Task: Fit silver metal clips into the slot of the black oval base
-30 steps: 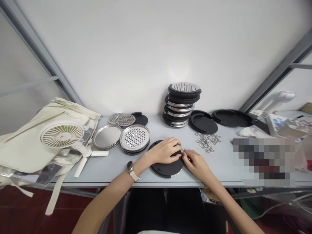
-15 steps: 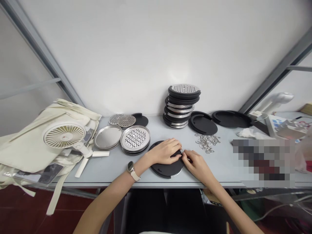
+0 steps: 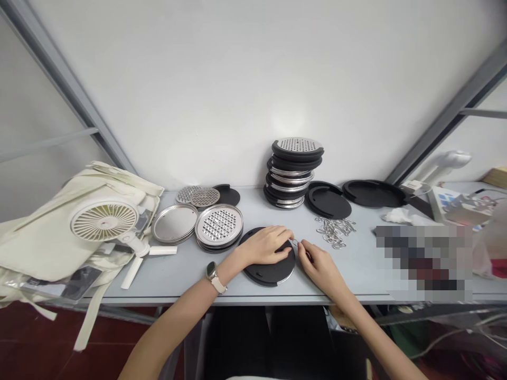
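Note:
A round black disc [image 3: 273,272] with a thin metal edge lies at the bench's front. My left hand [image 3: 267,245] is laid over its upper part, fingers curled towards the right rim and thumb on the top, holding it. Just off that rim, my right hand [image 3: 319,264] pinches a small metal wire clip [image 3: 295,242] between thumb and forefinger. The clip reaches to my left fingertips; whether it is hooked to the disc I cannot tell. A loose pile of similar metal clips [image 3: 336,231] sits beyond my right hand.
Round grater plates [image 3: 219,224] and plain metal discs [image 3: 175,222] are stacked at left. Behind stands a tall stack of black-rimmed grater discs [image 3: 293,171]. Black round bases [image 3: 330,203] lie right of it. A white fan [image 3: 105,220] rests on a cream bag [image 3: 47,237].
My right hand has drawn slightly away from the disc's rim, and more of the wire clip shows between my hands. My left hand stays on the disc.

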`<action>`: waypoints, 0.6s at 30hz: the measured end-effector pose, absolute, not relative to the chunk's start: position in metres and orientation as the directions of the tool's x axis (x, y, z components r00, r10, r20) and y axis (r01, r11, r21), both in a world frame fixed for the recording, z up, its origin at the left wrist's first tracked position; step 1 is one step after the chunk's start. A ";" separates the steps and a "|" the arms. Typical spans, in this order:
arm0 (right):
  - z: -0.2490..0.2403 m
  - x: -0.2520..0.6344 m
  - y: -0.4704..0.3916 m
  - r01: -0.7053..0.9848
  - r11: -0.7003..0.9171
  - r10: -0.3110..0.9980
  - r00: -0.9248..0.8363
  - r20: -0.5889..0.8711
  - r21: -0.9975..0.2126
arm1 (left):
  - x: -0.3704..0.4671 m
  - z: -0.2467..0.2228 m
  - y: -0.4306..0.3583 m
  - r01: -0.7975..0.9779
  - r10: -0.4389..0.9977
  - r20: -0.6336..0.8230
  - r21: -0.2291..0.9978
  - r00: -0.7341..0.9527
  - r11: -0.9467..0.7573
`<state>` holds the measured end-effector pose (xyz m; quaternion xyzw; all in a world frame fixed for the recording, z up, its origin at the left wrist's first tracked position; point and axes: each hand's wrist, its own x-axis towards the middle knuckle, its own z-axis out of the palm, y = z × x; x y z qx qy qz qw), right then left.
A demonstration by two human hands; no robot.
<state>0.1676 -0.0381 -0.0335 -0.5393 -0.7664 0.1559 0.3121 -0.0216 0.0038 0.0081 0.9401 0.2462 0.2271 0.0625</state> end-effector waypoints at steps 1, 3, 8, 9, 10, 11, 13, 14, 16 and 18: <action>-0.034 0.168 -0.038 0.731 0.369 0.925 -0.227 0.306 -0.574 | -0.022 0.008 0.003 0.421 0.480 0.394 0.231 0.784 -0.877; -0.034 0.168 -0.037 0.726 0.386 0.919 -0.250 0.304 -0.569 | -0.021 0.009 0.002 0.394 0.456 0.387 0.233 0.801 -0.889; -0.034 0.169 -0.035 0.719 0.451 0.891 -0.329 0.313 -0.528 | -0.020 0.009 0.001 0.377 0.445 0.391 0.242 0.805 -0.894; -0.034 0.170 -0.036 0.723 0.450 0.891 -0.328 0.313 -0.524 | -0.020 0.009 0.001 0.376 0.445 0.394 0.242 0.805 -0.894; -0.034 0.170 -0.036 0.727 0.446 0.893 -0.324 0.311 -0.523 | -0.020 0.010 0.001 0.374 0.443 0.396 0.242 0.804 -0.895; -0.034 0.170 -0.036 0.730 0.442 0.895 -0.322 0.308 -0.522 | -0.020 0.010 0.001 0.374 0.443 0.397 0.242 0.804 -0.896; -0.034 0.171 -0.037 0.731 0.441 0.896 -0.319 0.309 -0.522 | -0.019 0.010 0.002 0.371 0.440 0.399 0.242 0.804 -0.897; -0.033 0.171 -0.037 0.728 0.443 0.895 -0.320 0.312 -0.523 | -0.019 0.010 0.002 0.368 0.437 0.397 0.241 0.807 -0.898; -0.033 0.170 -0.038 0.721 0.447 0.892 -0.320 0.318 -0.530 | -0.019 0.009 0.002 0.358 0.425 0.391 0.234 0.816 -0.904; -0.032 0.169 -0.038 0.716 0.450 0.891 -0.319 0.324 -0.534 | -0.019 0.009 0.002 0.351 0.415 0.386 0.229 0.824 -0.908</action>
